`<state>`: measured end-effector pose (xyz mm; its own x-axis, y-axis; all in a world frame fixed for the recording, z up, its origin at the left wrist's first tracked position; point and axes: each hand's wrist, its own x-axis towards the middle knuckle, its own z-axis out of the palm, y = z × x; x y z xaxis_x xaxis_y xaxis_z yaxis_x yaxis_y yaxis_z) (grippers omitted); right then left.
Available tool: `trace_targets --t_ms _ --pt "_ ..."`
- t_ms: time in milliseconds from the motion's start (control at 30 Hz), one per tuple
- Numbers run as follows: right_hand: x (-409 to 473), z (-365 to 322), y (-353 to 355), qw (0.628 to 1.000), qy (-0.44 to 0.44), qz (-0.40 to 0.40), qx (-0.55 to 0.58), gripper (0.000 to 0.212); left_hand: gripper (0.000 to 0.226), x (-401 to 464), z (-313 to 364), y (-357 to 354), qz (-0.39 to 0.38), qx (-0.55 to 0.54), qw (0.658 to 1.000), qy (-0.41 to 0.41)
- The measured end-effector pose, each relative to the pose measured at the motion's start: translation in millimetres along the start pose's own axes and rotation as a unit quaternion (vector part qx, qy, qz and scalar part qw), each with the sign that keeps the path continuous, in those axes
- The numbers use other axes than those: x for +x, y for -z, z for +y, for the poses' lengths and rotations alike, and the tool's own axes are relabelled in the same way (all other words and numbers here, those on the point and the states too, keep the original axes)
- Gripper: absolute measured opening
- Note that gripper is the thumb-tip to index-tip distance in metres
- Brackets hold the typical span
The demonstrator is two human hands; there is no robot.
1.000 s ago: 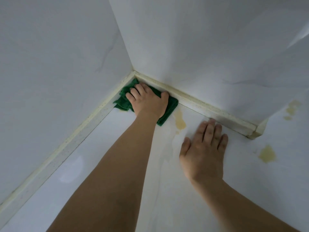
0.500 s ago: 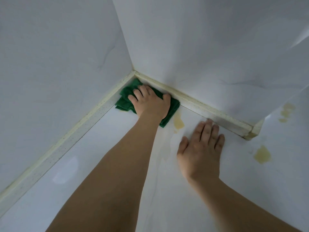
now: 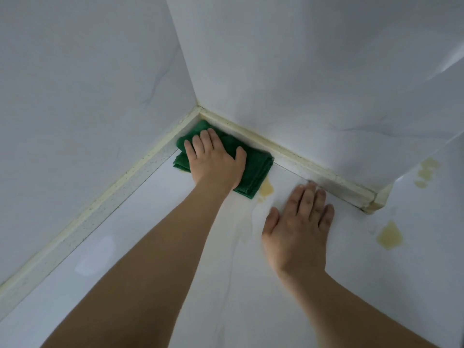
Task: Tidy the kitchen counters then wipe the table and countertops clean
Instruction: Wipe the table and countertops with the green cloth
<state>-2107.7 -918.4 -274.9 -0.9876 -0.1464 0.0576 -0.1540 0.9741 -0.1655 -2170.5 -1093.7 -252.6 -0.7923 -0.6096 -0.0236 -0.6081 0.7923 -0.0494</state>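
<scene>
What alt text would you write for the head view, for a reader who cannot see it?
A left hand presses a folded green cloth into the corner of a white countertop. The right hand rests flat nearby, and yellowish stains mark the surface.

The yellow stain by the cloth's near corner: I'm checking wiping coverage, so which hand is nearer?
Left. The left hand presses the green cloth bordering the yellow stain; the right hand lies flat nearby.

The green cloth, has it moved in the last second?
Barely, if at all: the green cloth remains in the corner, beside the yellow stain.
</scene>
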Motion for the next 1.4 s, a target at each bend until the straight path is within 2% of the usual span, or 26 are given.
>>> trace_targets --t_ms 233,467,600,800,900,967,1100,1233,1400 --pt "1.1 -0.1 0.7 1.0 0.003 -0.02 0.006 0.073 0.086 11.0 1.6 -1.7 -0.033 -0.032 0.999 -0.01" --pt "0.7 -0.2 5.9 0.999 0.011 -0.043 0.013 0.073 0.089 12.1 3.3 -4.7 -0.014 -0.039 0.999 -0.001" --pt "0.1 3.0 18.0 0.992 0.032 -0.126 -0.003 0.071 0.09 11.2 4.6 -1.9 -0.027 -0.039 0.999 0.008" --pt "16.6 33.0 52.2 0.979 0.094 -0.173 -0.046 0.072 0.09 3.5 6.0 6.4 -0.042 -0.036 0.998 0.007" --pt "13.8 69.0 56.0 0.967 0.152 -0.171 -0.111 0.067 0.09 -18.9 29.4 8.6 -0.056 -0.047 0.997 0.003" --pt "9.2 81.2 51.8 0.967 0.159 -0.169 -0.108 0.067 0.09 -37.7 50.8 4.9 -0.049 -0.055 0.997 -0.008" --pt "10.8 83.0 36.4 0.976 0.168 -0.107 -0.091 0.081 0.088 -43.3 58.9 3.7 -0.046 -0.056 0.997 -0.003" --pt "11.2 81.6 32.1 0.976 0.177 -0.079 -0.099 0.073 0.087 -42.5 57.3 6.9 -0.057 -0.029 0.998 -0.019" --pt "14.2 82.4 37.4 0.969 0.179 -0.126 -0.117 0.087 0.086 -42.7 57.4 12.3 -0.06 0.022 0.997 -0.033"
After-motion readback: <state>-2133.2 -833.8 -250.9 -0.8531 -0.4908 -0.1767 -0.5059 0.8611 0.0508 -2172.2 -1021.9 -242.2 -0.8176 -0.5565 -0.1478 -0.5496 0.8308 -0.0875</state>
